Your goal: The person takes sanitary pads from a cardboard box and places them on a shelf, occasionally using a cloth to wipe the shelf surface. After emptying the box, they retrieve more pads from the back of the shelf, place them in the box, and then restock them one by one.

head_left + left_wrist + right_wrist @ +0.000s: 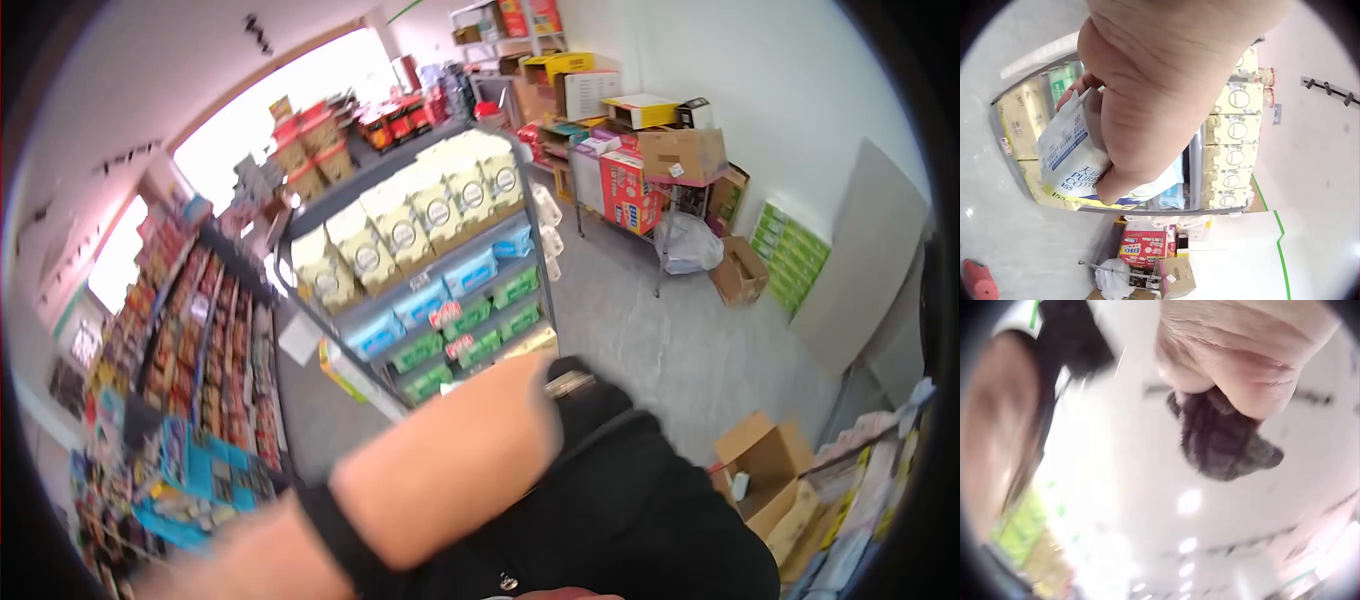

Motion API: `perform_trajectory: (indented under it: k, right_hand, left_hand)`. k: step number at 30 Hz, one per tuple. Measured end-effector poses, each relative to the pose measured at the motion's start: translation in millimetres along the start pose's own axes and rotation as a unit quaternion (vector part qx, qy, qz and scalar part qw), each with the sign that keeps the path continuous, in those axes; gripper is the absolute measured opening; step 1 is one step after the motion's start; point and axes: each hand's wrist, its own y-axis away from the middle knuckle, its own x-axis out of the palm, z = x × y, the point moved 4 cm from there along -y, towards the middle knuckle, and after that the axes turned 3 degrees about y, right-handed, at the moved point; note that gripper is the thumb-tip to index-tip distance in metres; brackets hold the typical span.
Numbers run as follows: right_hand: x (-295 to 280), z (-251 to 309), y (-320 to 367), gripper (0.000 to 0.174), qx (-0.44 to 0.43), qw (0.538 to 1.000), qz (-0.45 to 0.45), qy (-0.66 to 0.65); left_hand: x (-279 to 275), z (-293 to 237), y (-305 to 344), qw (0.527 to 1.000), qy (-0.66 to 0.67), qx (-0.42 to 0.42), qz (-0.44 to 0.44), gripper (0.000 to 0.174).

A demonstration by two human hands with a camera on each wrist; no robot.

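In the left wrist view, my left hand (1147,94) grips a white soft package (1075,147) printed "PURE COTTON 155", thumb on its near face, fingers partly hidden behind. It is held in front of the rack's lower shelves, by yellow packs (1025,119) and a green pack (1062,81). The right wrist view has my right hand (1235,356) curled round a bunched dark grey cloth (1222,440), raised against the ceiling. A bare forearm (450,450) with a black band crosses the head view, blurred; whose side it is, I cannot tell.
The wheeled rack (290,235) holds cream cartons (405,235), blue packs (470,272) and green packs (467,318). Stocked shelves (200,350) stand left. A cart with boxes (630,190) is behind right; an open carton (762,465) lies at lower right.
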Motion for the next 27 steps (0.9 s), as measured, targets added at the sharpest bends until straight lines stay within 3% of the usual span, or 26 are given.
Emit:
perform_trajectory:
  k: [1,2,3,4,5,6,7,8,9,10,11,12,13,14,15,16,17,18,20,21,22,24,25,26,27]
  right_hand:
    - [21,11,-8,0.025,-0.058,0.993,0.106,0.003]
    - [31,-12,-1,0.023,-0.11,0.969,0.219,-0.003]
    - [-22,-41,-27,0.022,-0.166,0.928,0.333,-0.014]
    - [-3,-37,-18,0.021,-0.223,0.869,0.44,-0.029]
    - [-7,-90,0,0.007,-0.217,0.903,0.361,0.085]
    - [-3,-164,35,0.006,-0.211,0.849,0.395,0.281]
    - [-27,-231,68,0.008,-0.095,0.843,0.405,0.341]
    - [-70,-278,108,0.01,0.022,0.878,0.341,0.334]
    - [-116,-301,146,0.013,0.114,0.843,0.397,0.343]
    - [-159,-327,197,0.017,0.22,0.806,0.446,0.32]
    - [-201,-328,235,0.027,0.422,0.763,0.435,0.224]
    - [-235,-327,274,0.029,0.356,0.763,0.483,0.239]
    - [-269,-314,292,0.028,0.394,0.749,0.489,0.212]
    - [-299,-326,336,0.026,0.421,0.764,0.462,0.161]
    - [-325,-305,338,0.028,0.543,0.773,0.313,0.1]
    - [-350,-283,332,0.033,0.644,0.748,0.157,0.034]
    - [-372,-290,346,0.036,0.669,0.742,0.029,0.017]
    - [-399,-301,356,0.039,0.687,0.72,-0.098,0.001]
    - [-441,-311,323,0.039,0.61,0.748,-0.247,-0.08]
    - [-466,-346,322,0.036,0.567,0.718,-0.358,-0.183]
    - [-478,-347,277,0.037,0.495,0.735,-0.424,-0.188]
    - [-462,-295,135,0.04,0.454,0.735,-0.451,-0.223]
    - [-447,-271,66,0.041,0.364,0.759,-0.457,-0.286]
    - [-411,-213,-5,0.039,0.283,0.783,-0.412,-0.37]
    - [-370,-160,-51,0.037,0.266,0.782,-0.315,-0.468]
  left_hand:
    - [1,14,6,1.0,0.008,0.021,-0.016,0.075]
    - [10,32,22,0.998,0.028,0.034,-0.033,0.075]
    - [18,49,42,0.996,0.048,0.04,-0.058,0.074]
    - [24,64,64,0.993,0.07,0.044,-0.085,0.074]
    - [30,77,79,0.987,0.096,0.047,-0.118,0.074]
    - [32,90,91,0.978,0.121,0.047,-0.163,0.073]
    - [-2,48,116,0.979,-0.057,-0.124,-0.154,0.07]
    - [-7,53,144,0.971,-0.019,-0.199,-0.134,0.07]
    - [4,88,171,0.965,0.013,-0.19,-0.179,0.069]
    - [2,98,195,0.95,0.045,-0.235,-0.2,0.07]
    - [3,107,224,0.932,0.073,-0.281,-0.216,0.071]
    - [12,130,248,0.907,0.078,-0.348,-0.224,0.074]
    - [17,146,268,0.881,0.082,-0.414,-0.215,0.078]
    - [20,159,284,0.875,0.08,-0.419,-0.231,0.075]
    - [22,164,294,0.867,0.076,-0.424,-0.251,0.073]
    - [9,140,290,0.868,0.078,-0.427,-0.243,0.07]
    - [-11,114,287,0.867,0.079,-0.432,-0.237,0.067]
    - [-5,126,283,0.888,0.052,-0.377,-0.259,0.065]
    - [1,134,259,0.899,0.044,-0.362,-0.242,0.07]
    - [-13,102,240,0.898,0.056,-0.371,-0.23,0.068]
    - [-20,76,222,0.909,0.062,-0.343,-0.227,0.067]
    - [-19,48,187,0.925,0.099,-0.267,-0.251,0.067]
    - [-11,39,169,0.935,0.098,-0.239,-0.244,0.067]
    - [3,38,153,0.936,0.089,-0.233,-0.248,0.068]
    - [5,15,142,0.938,0.075,-0.241,-0.236,0.069]
